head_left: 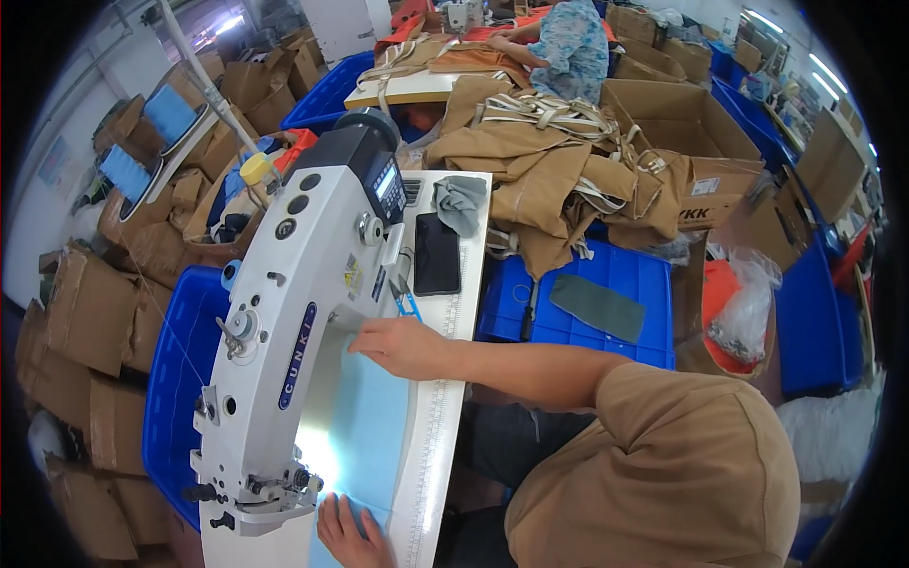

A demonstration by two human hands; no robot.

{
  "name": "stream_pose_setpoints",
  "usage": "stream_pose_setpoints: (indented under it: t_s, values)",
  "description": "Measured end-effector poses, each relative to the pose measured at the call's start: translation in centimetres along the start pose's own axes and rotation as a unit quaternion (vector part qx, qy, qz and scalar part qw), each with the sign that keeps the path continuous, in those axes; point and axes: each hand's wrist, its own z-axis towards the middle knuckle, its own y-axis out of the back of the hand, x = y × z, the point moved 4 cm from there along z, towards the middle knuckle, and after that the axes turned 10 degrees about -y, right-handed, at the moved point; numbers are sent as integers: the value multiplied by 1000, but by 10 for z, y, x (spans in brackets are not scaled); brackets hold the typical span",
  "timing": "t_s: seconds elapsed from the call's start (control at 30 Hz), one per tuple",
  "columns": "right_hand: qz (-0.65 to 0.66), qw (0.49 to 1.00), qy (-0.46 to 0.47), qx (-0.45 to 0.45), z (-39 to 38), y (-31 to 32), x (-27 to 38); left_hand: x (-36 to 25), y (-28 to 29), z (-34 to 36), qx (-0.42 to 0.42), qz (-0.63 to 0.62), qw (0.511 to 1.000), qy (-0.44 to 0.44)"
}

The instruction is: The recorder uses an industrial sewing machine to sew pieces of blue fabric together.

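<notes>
A light blue cloth (371, 417) lies along the bed of a white sewing machine (284, 312), with a bright lamp glowing beside it near the needle. My right hand (402, 348) reaches across from the right, its fingers pinched together at the cloth's far end. Close to the needle area, my left hand (352, 535) rests flat on the cloth's near part with the fingers apart. Beyond my right hand lie blue-handled thread snips (405, 299), a black phone (437, 254) and a crumpled grey cloth (459, 205) on the white table (437, 417).
To the right, a blue crate (578, 270) bears a dark green fabric piece (597, 308) and a dark-handled tool (528, 312). Brown fabric with white straps (549, 161) is heaped beyond. Cardboard boxes (95, 308) crowd the left. Another person (571, 47) works at the back.
</notes>
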Motion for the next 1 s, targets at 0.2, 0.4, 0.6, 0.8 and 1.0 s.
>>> stream_pose_setpoints:
  t_s: [0.2,0.4,0.6,0.8,1.0]
  values:
    - [-80,996,1,-43,0,5,-16,0,-1,8,19,-1,1000,5]
    - [-164,976,61,-130,-11,11,5,3,-10,5,-1,-1,1000,23]
    - [38,972,217,85,-54,-75,91,3,-12,3,-11,-2,1000,23]
    - [-10,951,214,225,-64,-131,97,6,-17,-7,-4,-20,998,58]
    - [6,943,252,216,-70,-132,98,12,-16,-14,-13,-21,998,56]
